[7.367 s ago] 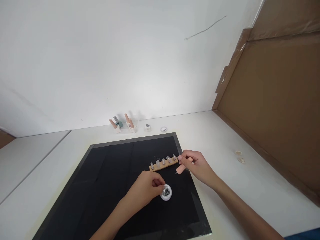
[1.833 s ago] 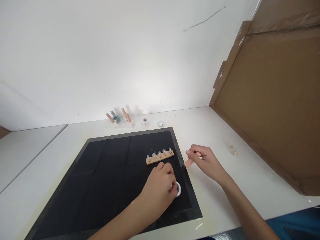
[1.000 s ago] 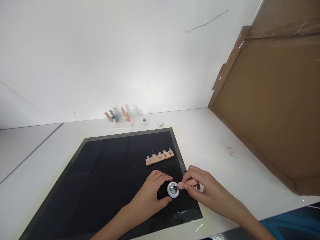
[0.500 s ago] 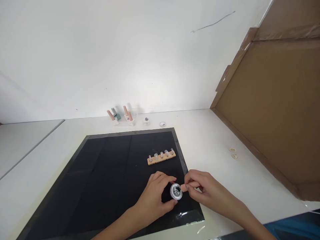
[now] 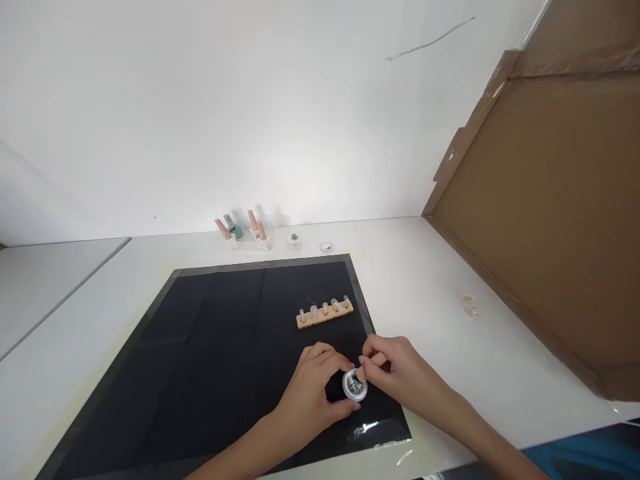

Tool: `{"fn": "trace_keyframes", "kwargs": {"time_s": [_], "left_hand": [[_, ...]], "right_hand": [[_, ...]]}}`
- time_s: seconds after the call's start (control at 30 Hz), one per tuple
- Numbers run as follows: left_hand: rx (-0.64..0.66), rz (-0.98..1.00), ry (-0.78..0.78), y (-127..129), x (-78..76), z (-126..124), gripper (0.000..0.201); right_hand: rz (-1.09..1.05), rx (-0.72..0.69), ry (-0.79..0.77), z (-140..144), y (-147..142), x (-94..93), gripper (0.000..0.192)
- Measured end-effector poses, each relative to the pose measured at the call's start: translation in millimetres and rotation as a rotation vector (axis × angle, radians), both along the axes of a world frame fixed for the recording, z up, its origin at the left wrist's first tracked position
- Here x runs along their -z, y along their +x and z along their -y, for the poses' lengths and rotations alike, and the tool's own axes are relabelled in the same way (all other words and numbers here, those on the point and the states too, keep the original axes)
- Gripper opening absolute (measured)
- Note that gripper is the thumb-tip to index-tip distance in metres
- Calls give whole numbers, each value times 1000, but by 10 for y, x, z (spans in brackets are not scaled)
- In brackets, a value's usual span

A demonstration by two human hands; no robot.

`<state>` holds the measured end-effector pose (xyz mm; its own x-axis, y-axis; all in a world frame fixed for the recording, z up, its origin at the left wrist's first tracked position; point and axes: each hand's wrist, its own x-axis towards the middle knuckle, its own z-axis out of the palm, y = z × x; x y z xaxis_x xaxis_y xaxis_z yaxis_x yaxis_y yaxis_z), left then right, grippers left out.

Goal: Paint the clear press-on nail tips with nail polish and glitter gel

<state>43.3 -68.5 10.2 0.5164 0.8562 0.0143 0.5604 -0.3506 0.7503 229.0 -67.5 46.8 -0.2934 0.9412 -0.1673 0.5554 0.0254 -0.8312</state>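
A small round clear jar [image 5: 355, 385] with silvery bits inside stands on the black mat [image 5: 210, 347], near its front right corner. My left hand [image 5: 313, 392] curls around the jar's left side and steadies it. My right hand [image 5: 393, 373] pinches a short pink stick, its tip over the jar's opening; most of the stick is hidden by my fingers. Beyond them lies a wooden strip [image 5: 325, 315] carrying several clear nail tips on stubs.
Against the back wall stand pink-capped bottles in holders [image 5: 245, 232], a tiny jar [image 5: 295, 239] and a small lid [image 5: 327, 247]. Two little rings [image 5: 469, 305] lie on the white table at the right. A brown cardboard panel [image 5: 550, 200] walls off the right side.
My right hand came from beside the mat's right edge down to the jar with the pink stick. My left hand shifted from covering the jar to holding its side.
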Motion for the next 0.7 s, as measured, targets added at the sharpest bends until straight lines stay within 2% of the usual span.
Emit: {"fn": "trace_keyframes", "kwargs": {"time_s": [0.13,0.3,0.47,0.7], "left_hand": [[-44,-16,7,22,8,16,33],[-39,-22,26,30,20,25,49],[-56,-38,59,49,41,36,39],[-101,-72,102,80,59,46,36]], "right_hand": [[-20,84,-4,-19,-51,88,26],[-31,136,16,6,-112,138,27],[-23,177,61,49,-182,120,30],[-50,200,-13,34,-254,144,27]]}}
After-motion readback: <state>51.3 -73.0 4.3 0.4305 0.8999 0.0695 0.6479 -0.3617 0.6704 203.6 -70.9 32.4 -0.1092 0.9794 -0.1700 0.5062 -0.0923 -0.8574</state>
